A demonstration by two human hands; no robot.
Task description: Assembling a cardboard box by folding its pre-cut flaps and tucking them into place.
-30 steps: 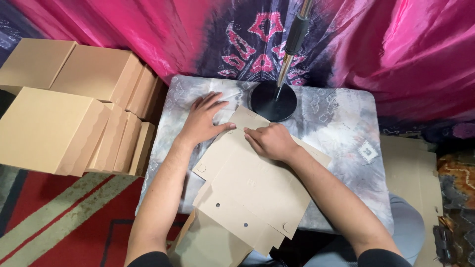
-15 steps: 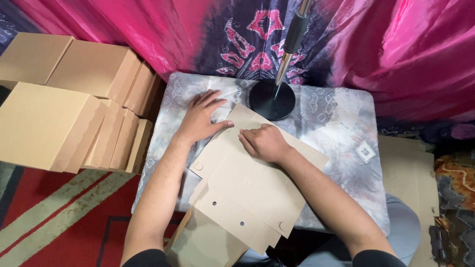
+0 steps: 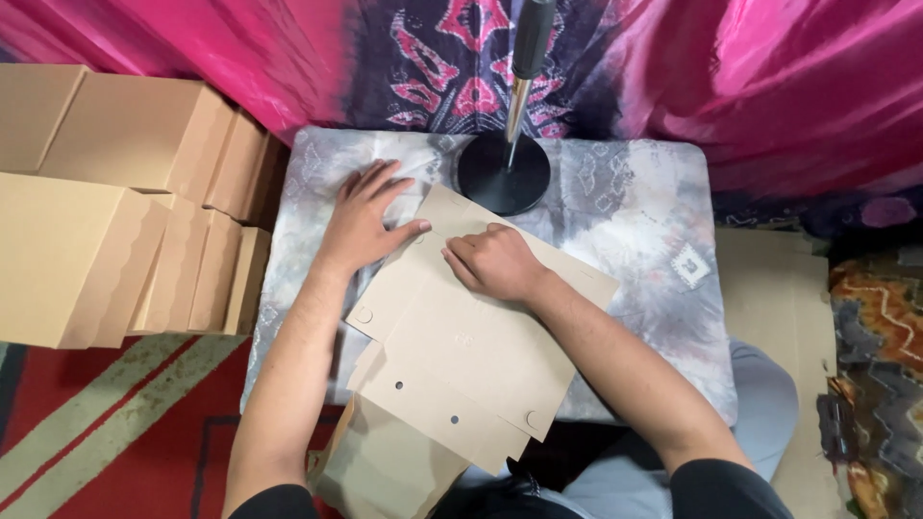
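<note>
Looking down from the head camera, a flat cardboard box blank [image 3: 471,336] is lying across the cloth-covered surface [image 3: 635,221], its near end hanging over the edge toward the person's lap. The left hand [image 3: 370,221] is resting open, fingers spread, partly on the blank's far-left corner. The right hand [image 3: 495,261] is pressing knuckles-down on the blank, fingers curled, seemingly gripping nothing. A black round stand base [image 3: 504,173] is sitting just beyond; folded boxes [image 3: 115,211] are stacked to the left.
</note>
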